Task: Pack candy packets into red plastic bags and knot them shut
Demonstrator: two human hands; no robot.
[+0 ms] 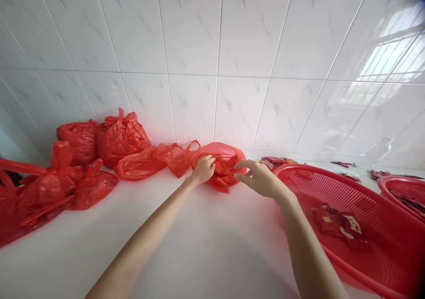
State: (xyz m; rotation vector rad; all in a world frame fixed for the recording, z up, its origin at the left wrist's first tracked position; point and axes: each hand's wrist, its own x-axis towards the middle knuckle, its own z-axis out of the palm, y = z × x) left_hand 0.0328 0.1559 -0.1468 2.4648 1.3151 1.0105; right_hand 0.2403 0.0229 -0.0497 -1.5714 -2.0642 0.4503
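Note:
A red plastic bag (222,150) lies crumpled on the white table against the tiled wall, its opening facing me. My left hand (203,169) grips the bag's left edge, its fingers bent into the plastic. At the bag's right side is my right hand (257,177), with thumb and fingers apart and nothing visible between them. Another loose red bag (142,161) stretches along the wall to the left of my left hand.
Filled red bags (121,139) stand at the back left, and tied ones (94,186) lie in front. A large red basket (352,192) holding small red packets (338,226) is at the right, beside a second basket (403,184). More packets (275,161) lie near the wall.

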